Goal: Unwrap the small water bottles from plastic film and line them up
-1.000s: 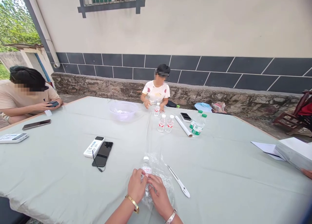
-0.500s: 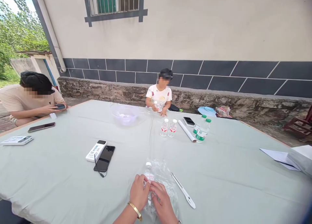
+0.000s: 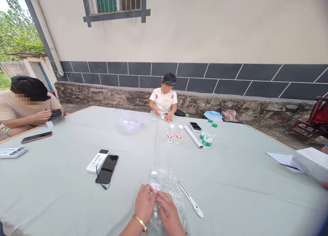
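Note:
A small clear water bottle [image 3: 155,187] with a white cap and a red-and-white label lies on a crumpled clear plastic bag [image 3: 170,181] in front of me. My left hand [image 3: 144,204] wears a gold bracelet and is closed around the bottle's left side, fingers bent over the label. From the other side, my right hand [image 3: 167,209] grips it, and the fingertips of both hands meet at the label's lower edge. What the fingertips pinch there is hidden. Right of the bag rests a white utility knife [image 3: 190,199].
Left of me lie a white power bank [image 3: 96,162] and a black phone [image 3: 108,168]. Further back are a purple basin [image 3: 129,121], two small bottles [image 3: 174,135], a white roll [image 3: 193,136] and green-capped bottles [image 3: 208,137]. Two people sit across the table; papers [image 3: 284,160] lie right.
The view has shifted slightly to the right. My hands stay on the bottle in nearly the same grip. The person opposite has tipped a bottle from upright to slanted.

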Motion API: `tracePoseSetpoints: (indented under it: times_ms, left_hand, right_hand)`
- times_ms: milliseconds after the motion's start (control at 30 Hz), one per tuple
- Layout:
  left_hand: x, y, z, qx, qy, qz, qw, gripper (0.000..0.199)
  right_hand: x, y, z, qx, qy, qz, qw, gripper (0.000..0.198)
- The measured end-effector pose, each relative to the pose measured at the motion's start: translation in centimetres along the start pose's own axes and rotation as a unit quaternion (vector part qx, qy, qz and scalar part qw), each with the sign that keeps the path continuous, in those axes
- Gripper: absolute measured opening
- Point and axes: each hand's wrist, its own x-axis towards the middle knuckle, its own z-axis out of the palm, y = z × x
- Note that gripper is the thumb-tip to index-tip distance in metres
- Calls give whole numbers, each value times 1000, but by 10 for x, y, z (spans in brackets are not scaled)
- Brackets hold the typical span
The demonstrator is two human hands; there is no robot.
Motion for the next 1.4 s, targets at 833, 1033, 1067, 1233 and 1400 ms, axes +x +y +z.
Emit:
tracePoseSetpoints:
  times_ms: [833,1033,1067,1233,1400]
  left_hand:
    - [6,-7,9,-3,-2,10,1000,24]
    - [1,-1,8,-3,5,-4,1000,29]
    - [0,0,8,2,10,-13,1000,30]
    - [-1,2,9,35,43,-23,998,19]
    - [0,-10,11,-14,73,4,997,12]
  right_hand:
    - [-1,9,3,-29,34,-58,997,30]
    - [-3,9,16,-26,42,-76,996,34]
    - [-4,8,17,-27,40,-79,996,35]
    - [-11,13,-8,-54,39,-73,995,34]
    - [-16,64,-65,-212,188,188,940,36]
